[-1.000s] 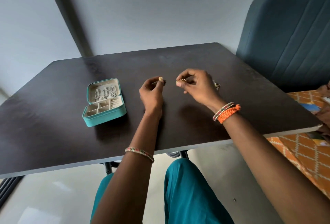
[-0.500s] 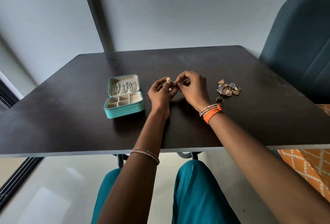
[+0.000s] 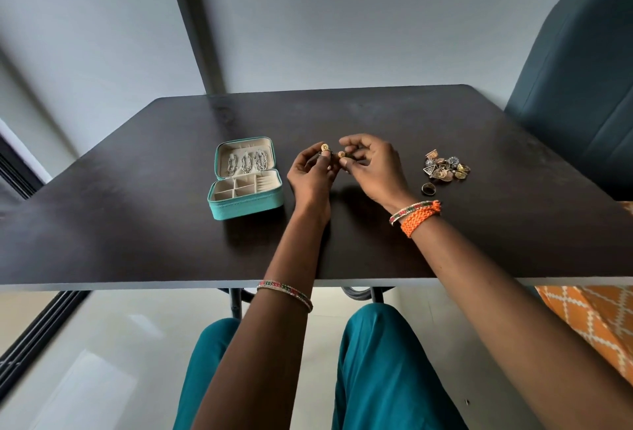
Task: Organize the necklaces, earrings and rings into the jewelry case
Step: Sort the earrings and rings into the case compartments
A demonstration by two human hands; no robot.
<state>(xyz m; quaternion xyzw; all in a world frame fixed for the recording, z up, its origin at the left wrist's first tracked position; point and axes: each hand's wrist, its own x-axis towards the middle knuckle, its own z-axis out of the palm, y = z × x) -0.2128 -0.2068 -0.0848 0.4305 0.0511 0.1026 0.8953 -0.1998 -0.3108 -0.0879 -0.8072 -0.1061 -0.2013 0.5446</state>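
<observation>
Holding one small gold stud in each hand, the person appears to be at the earring step of the task. The left hand pinches a round gold earring between thumb and fingertips; the right hand pinches its apparent mate the same way, the two pieces near one another above the table. The jewelry case lies open just left of the hands: a teal, grained-fabric box with a cream lining, its upright lid carrying three silvery chain necklaces, its base divided into small square compartments and a ridged ring roll that look unfilled. To the right, a heap of mixed metal jewelry, gold and dull silver, fan-shaped and triangular pieces, rests on the dark matte top, with a single dark band ring just beside it. The next move probably calls for carrying the pair left to a compartment and releasing it without dropping such small, smooth pieces.
</observation>
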